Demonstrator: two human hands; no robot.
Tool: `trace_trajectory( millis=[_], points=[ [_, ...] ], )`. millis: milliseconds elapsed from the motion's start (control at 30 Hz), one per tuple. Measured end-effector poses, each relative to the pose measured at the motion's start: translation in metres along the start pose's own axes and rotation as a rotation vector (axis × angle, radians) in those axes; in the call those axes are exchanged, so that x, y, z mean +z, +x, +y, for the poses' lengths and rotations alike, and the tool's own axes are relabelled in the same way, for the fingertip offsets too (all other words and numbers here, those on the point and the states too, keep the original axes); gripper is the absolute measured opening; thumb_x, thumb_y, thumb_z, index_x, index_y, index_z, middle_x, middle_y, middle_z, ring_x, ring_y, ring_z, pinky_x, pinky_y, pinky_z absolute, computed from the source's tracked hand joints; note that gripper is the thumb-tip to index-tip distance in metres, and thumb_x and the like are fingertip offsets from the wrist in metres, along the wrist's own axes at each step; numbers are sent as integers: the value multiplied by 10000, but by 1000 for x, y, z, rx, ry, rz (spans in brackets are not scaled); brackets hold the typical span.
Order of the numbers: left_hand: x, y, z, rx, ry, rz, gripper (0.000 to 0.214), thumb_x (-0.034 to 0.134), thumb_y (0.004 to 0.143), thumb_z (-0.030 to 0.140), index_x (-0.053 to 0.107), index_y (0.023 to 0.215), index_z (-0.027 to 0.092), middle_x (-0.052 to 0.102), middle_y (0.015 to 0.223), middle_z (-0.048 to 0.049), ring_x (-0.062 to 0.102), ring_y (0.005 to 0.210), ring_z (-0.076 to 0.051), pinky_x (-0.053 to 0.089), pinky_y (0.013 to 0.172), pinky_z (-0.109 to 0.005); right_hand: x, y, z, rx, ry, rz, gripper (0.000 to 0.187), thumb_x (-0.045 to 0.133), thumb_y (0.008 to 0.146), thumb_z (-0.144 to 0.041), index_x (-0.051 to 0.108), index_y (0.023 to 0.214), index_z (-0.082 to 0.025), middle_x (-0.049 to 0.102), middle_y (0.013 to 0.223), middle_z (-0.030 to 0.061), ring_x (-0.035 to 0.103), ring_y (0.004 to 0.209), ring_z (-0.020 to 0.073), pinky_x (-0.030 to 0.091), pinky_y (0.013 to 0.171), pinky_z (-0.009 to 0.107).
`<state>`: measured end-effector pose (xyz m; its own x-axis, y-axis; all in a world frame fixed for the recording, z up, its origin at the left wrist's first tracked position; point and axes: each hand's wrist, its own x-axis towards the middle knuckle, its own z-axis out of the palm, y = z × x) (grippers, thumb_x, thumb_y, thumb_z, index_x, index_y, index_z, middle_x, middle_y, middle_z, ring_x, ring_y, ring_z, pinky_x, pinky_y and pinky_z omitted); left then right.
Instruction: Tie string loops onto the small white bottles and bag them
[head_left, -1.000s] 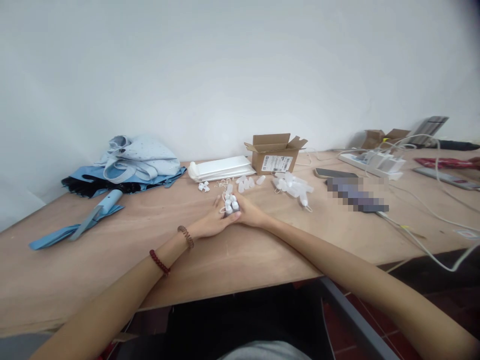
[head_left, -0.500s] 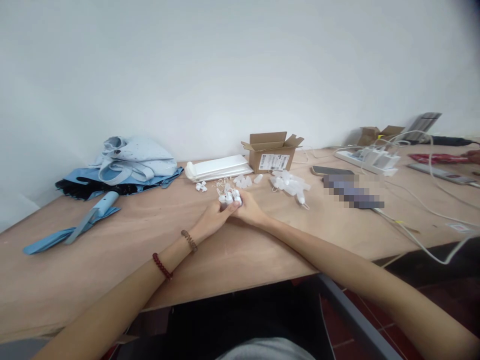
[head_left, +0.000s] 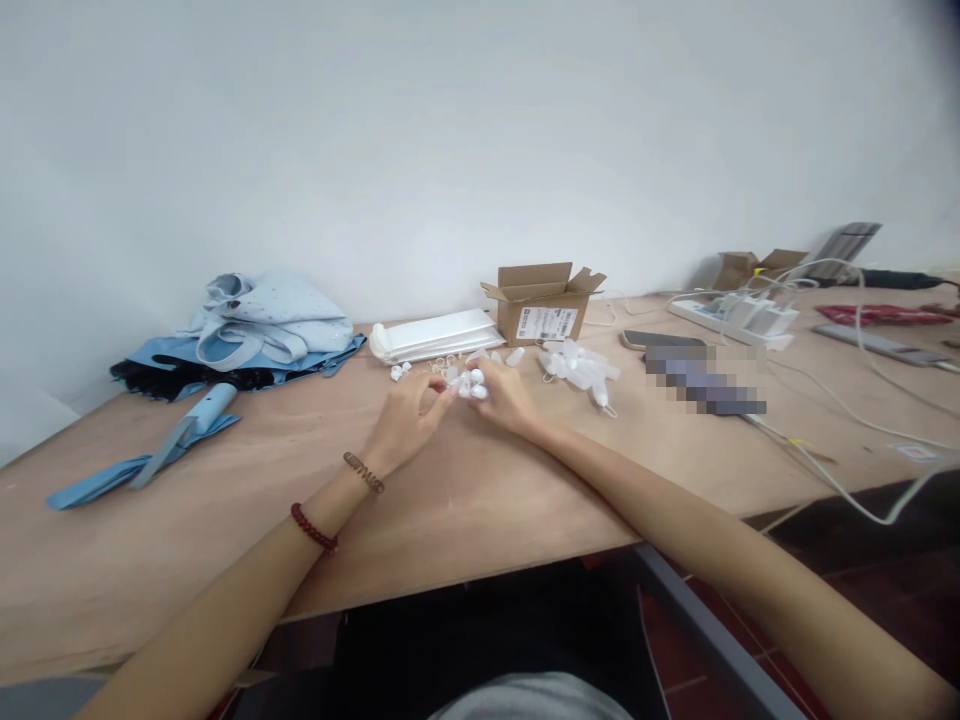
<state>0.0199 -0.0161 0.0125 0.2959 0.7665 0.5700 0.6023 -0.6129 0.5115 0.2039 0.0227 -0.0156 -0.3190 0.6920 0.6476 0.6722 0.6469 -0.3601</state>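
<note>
My right hand (head_left: 510,402) is closed around several small white plastic pieces (head_left: 478,384) with rounded ends, which show at its fingertips. Just left of them is my left hand (head_left: 405,415), thumb and forefinger brought together at the edge of the bunch; whatever lies between those fingertips is too small to make out. Behind the hands lie pale cord loops (head_left: 450,364) and a few translucent pieces (head_left: 515,356). Left of these sit small white caps (head_left: 400,371). To the right, a pile of frosted translucent tubes (head_left: 579,366) lies on the table, some with loops.
An opened cardboard box (head_left: 544,310) and flat white packets (head_left: 442,335) stand behind. A blue umbrella (head_left: 210,400) with a pale cloth bag (head_left: 277,315) lies left. On the right are phones (head_left: 664,341), a power strip (head_left: 739,320) and trailing white cables (head_left: 840,490).
My left hand has drawn left, away from the white pieces it was gripping together with the right. My right hand still holds them, now turned with the rounded ends showing.
</note>
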Motion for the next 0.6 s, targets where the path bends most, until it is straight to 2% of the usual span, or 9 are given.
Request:
trace_trajectory(
  millis=[133, 267, 367, 467, 600],
  points=[
    [2, -1, 0, -39, 18, -7, 224, 520, 865, 382, 620, 860, 182, 670, 880, -63, 596, 847, -208, 442, 812, -335, -5, 0, 2, -73, -185, -50, 232, 525, 816, -192, 534, 1047, -168, 644, 1008, 123, 562, 919, 254, 409, 721, 317],
    [5, 1, 1, -198, -112, -55, 199, 569, 789, 361, 616, 745, 172, 662, 762, -39, 583, 720, -180, 436, 692, -292, -9, 0, -1, -167, -312, -91, 258, 474, 822, -96, 546, 1062, -154, 626, 1016, 136, 525, 969, 256, 396, 714, 309],
    [7, 1, 0, -334, -255, -131, 278, 582, 760, 407, 587, 626, 164, 596, 621, -6, 518, 602, -143, 392, 602, -264, -12, 2, 0, -202, -390, -107, 273, 441, 820, -62, 566, 1046, -149, 624, 994, 139, 508, 953, 253, 372, 650, 294],
    [8, 1, -1, -424, -400, -212, 300, 581, 749, 417, 591, 599, 156, 551, 560, 7, 483, 557, -123, 373, 580, -253, -13, 3, 1, -239, -443, -108, 279, 427, 819, -57, 583, 1032, -147, 634, 973, 132, 506, 944, 248, 344, 604, 290],
    [9, 2, 2, -446, -478, -187, 248, 595, 731, 372, 630, 636, 146, 553, 562, 5, 492, 568, -122, 388, 598, -254, -15, 5, 2, -241, -428, -105, 330, 442, 805, -55, 577, 1091, -149, 647, 996, 121, 509, 945, 239, 352, 615, 287]
  ],
)
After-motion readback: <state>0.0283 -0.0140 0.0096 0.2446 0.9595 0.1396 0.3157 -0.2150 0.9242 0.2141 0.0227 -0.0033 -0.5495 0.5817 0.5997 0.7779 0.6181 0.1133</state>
